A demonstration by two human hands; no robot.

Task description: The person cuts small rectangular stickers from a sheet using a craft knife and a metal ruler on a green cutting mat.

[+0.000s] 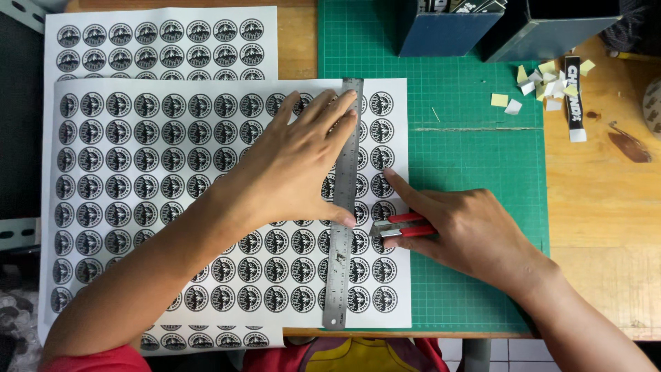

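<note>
Bare green mat (pixel 475 172) right of ruler (pixel 342 207); boxes (pixel 509 27) block its top

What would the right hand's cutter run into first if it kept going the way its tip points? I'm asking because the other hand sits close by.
The right hand holds a red cutter pointing left. Its tip would likely meet the steel ruler edge first, with the left hand thumb pressing just beyond.

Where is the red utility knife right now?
In the head view, the red utility knife is in the right hand, right of centre, its blade end against the steel ruler on the sticker sheet.
</note>
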